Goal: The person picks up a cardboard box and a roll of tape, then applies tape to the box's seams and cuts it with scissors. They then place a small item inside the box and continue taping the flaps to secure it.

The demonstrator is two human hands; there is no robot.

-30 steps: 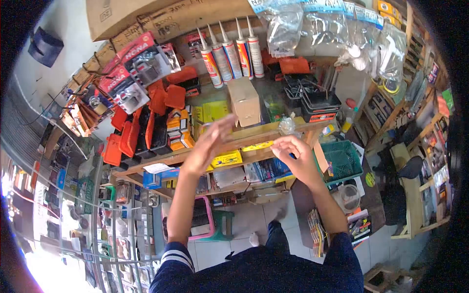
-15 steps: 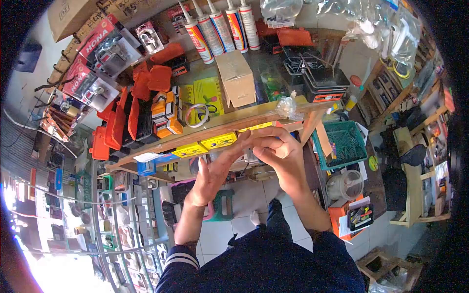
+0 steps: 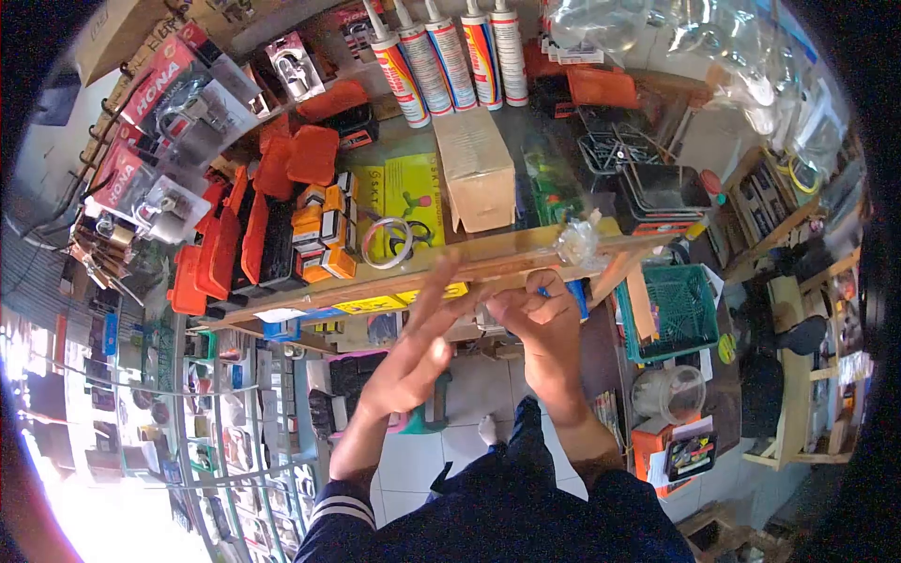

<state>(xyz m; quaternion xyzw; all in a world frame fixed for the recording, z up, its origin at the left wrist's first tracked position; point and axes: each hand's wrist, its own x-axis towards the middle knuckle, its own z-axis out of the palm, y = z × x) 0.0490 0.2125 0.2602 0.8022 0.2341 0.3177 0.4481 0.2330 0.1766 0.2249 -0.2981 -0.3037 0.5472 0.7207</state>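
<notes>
Both of my hands are raised in front of the counter's wooden edge (image 3: 375, 281). My left hand (image 3: 413, 361) has its fingers stretched out and apart, blurred at the tips, with nothing in it. My right hand (image 3: 540, 324) is bent, its thumb and index finger curled together near my left fingertips; whether anything small is between them cannot be made out. On the counter above them are a cardboard box (image 3: 476, 178), a roll of tape (image 3: 387, 243), a yellow sheet (image 3: 411, 188) and orange-and-white small boxes (image 3: 326, 230).
Sealant tubes (image 3: 452, 61) stand at the back of the counter. Red-lidded bins (image 3: 221, 249) and packaged padlocks (image 3: 174, 103) are at the left. A green basket (image 3: 668, 314) and a clear tub (image 3: 669, 392) stand at the right. A stool (image 3: 429, 408) is below.
The view has shifted slightly. My left hand has turned and its fingers have spread. My right hand's fingers have curled in more.
</notes>
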